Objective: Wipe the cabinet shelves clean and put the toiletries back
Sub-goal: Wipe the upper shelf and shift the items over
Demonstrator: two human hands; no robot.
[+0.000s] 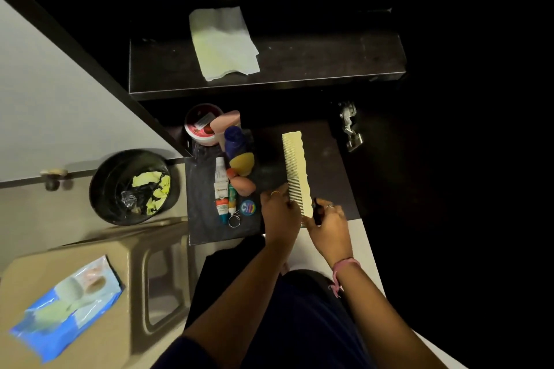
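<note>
A pale yellow comb (296,168) stands over the lower dark shelf (329,159); my left hand (280,213) pinches its near end. My right hand (326,226) is beside the comb's near end and grips a small black object (316,213). To the left on the shelf lie toiletries: a red-lidded jar (201,126), a blue bottle with a yellow cap (238,148), a white tube (221,180), a green tube (232,199) and a round blue tin (247,207). A white wipe (223,42) lies on the upper shelf (329,60).
A black bin (132,187) with crumpled wipes stands on the floor at left. A beige stool (90,293) at lower left bears a blue wipes pack (70,305). The open cabinet door (45,99) stands left; a hinge (349,124) sits right.
</note>
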